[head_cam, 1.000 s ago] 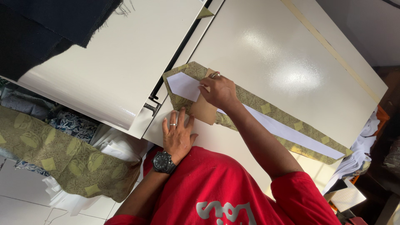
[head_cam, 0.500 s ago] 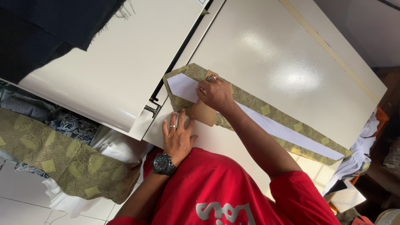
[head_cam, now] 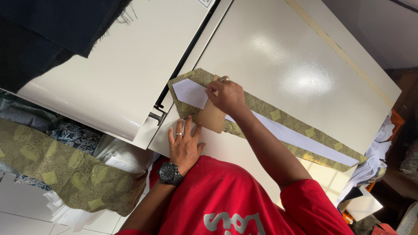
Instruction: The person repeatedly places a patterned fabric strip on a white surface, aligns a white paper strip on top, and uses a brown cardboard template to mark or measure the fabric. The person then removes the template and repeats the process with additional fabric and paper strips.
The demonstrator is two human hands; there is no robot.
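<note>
Resting flat with fingers spread, your left hand [head_cam: 184, 146] lay on the white worktop [head_cam: 278, 52], holding nothing, just beside the brown card template [head_cam: 212, 117]. Further away, your right hand [head_cam: 226, 95] was closed on a small metal tool [head_cam: 223, 79], pressing on the long green patterned fabric strip [head_cam: 287, 119] with its white lining [head_cam: 300, 139].

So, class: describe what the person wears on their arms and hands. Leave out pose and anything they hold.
Both arms are bare below short red sleeves of a red shirt with pale lettering. The left hand has a pale ring on one finger, and a dark round wristwatch with a black strap sits on that wrist. The right hand shows no glove and no watch.
</note>
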